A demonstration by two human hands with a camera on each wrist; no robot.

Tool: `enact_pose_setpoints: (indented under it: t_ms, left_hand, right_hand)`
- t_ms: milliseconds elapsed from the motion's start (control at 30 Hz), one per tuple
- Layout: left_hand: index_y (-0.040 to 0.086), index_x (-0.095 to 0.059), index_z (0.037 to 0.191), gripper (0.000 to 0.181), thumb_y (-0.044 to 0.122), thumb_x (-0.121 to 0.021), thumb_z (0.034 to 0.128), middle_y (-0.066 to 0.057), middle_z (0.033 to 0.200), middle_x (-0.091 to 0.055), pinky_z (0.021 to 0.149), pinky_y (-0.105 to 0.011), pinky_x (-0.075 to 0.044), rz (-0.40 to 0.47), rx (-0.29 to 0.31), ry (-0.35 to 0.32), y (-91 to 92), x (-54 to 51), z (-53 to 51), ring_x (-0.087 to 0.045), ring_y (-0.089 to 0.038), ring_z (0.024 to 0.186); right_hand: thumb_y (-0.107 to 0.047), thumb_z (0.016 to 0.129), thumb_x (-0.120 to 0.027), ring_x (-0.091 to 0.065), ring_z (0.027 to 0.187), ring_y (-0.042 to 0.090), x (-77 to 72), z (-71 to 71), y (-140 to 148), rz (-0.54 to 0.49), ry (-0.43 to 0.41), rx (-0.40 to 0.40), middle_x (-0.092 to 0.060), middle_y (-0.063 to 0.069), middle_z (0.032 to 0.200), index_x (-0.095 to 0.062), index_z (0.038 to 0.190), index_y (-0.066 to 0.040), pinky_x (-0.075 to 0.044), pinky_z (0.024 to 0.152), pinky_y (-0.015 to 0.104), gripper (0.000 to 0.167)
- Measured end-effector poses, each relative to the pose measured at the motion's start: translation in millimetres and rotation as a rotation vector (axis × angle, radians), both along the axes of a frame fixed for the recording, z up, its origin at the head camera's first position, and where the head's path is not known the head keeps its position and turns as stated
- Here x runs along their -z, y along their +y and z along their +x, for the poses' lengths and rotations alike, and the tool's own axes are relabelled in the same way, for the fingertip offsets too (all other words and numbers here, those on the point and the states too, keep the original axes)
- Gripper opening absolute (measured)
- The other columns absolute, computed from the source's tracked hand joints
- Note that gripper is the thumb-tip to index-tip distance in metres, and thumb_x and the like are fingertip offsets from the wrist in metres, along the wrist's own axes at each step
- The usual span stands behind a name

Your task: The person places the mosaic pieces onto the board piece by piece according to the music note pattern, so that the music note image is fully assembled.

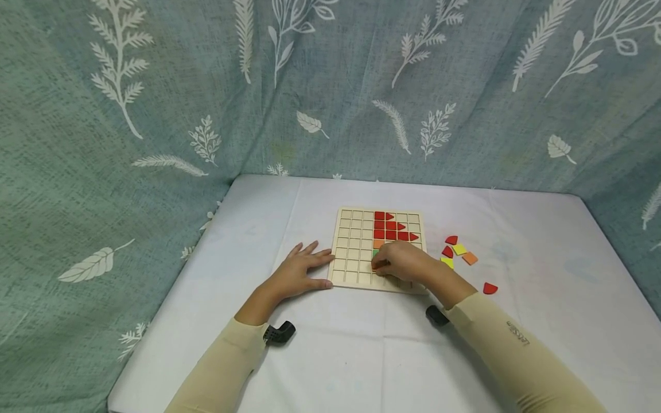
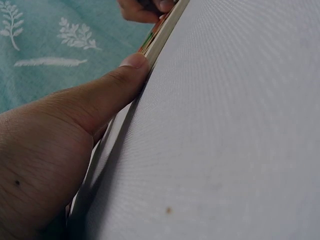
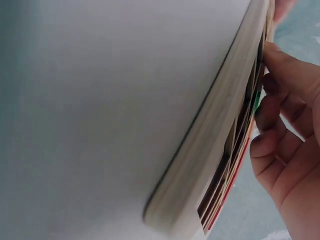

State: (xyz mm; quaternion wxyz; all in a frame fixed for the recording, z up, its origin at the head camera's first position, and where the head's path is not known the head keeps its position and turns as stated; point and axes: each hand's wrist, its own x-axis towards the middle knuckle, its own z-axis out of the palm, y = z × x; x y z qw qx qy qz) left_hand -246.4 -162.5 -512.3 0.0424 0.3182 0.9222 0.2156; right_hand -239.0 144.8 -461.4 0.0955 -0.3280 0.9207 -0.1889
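While the board lies flat on the table, the right hand curls its fingers over it, nearer than an orange tile and the red tiles; whether they pinch anything, I cannot tell. The left hand, fingers spread, touches the board's left edge. Loose tiles lie to the right.

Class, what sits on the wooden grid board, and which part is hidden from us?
Red pieces sit in the three farthest rows. Nearer, an orange square and part of a green piece show. The right hand hides some cells; whether those hold pieces cannot be seen.
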Motion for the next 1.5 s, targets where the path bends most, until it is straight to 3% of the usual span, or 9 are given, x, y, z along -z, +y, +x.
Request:
enact_pose_setpoints:
  t_ms: [433, 567, 733, 1033, 1500]
  left_hand:
    - [0.027, -0.051, 0.143, 0.086, 0.078, -0.058, 0.0737, 0.015, 0.147, -0.041, 0.118, -0.045, -0.001, 0.004, -0.013, -0.004, -0.1, 0.7, -1.4, -0.016, -0.021, 0.146]
    - [0.026, -0.051, 0.143, 0.085, 0.075, -0.061, 0.0742, 0.015, 0.147, -0.041, 0.118, -0.044, 0.000, 0.006, -0.017, -0.019, 1.3, -0.1, 0.6, -0.016, -0.020, 0.146]
    - [0.027, -0.050, 0.144, 0.085, 0.075, -0.061, 0.0749, 0.015, 0.147, -0.041, 0.118, -0.044, 0.001, 0.005, -0.019, -0.023, 1.1, -0.3, 1.6, -0.015, -0.020, 0.146]
    - [0.025, -0.052, 0.143, 0.084, 0.074, -0.062, 0.0751, 0.012, 0.146, -0.043, 0.118, -0.048, -0.002, 0.037, -0.010, 0.001, 0.3, -1.8, 1.3, -0.018, -0.023, 0.146]
    - [0.027, -0.051, 0.143, 0.082, 0.072, -0.065, 0.0749, 0.015, 0.146, -0.042, 0.118, -0.046, -0.001, 0.021, -0.026, -0.018, 0.8, -2.7, 2.3, -0.017, -0.021, 0.146]
  right_hand:
    - [-0.021, 0.087, -0.075, -0.057, 0.082, 0.004, -7.0, 4.0, 1, 0.022, -0.038, 0.003, -0.063, -0.014, 0.090, -0.075, 0.102, -0.020, -0.051, 0.079, 0.027, 0.015]
    - [-0.021, 0.088, -0.074, -0.056, 0.077, 0.007, -13.0, 10.7, 12, -0.054, -0.033, 0.021, -0.062, -0.012, 0.089, -0.075, 0.107, -0.016, -0.051, 0.072, 0.027, 0.019]
    - [-0.017, 0.088, -0.074, -0.054, 0.072, 0.011, -29.5, 22.3, 43, -0.150, 0.022, 0.109, -0.062, -0.009, 0.087, -0.072, 0.110, -0.009, -0.048, 0.062, 0.029, 0.024]
    - [-0.015, 0.090, -0.071, -0.055, 0.076, 0.015, -44.4, 35.6, 100, -0.096, 0.002, 0.300, -0.062, -0.004, 0.089, -0.070, 0.114, -0.005, -0.049, 0.065, 0.032, 0.027]
    - [-0.018, 0.086, -0.075, -0.051, 0.075, 0.018, -27.2, 63.9, 157, 0.018, -0.035, 0.478, -0.061, -0.002, 0.085, -0.071, 0.110, -0.003, -0.047, 0.058, 0.029, 0.029]
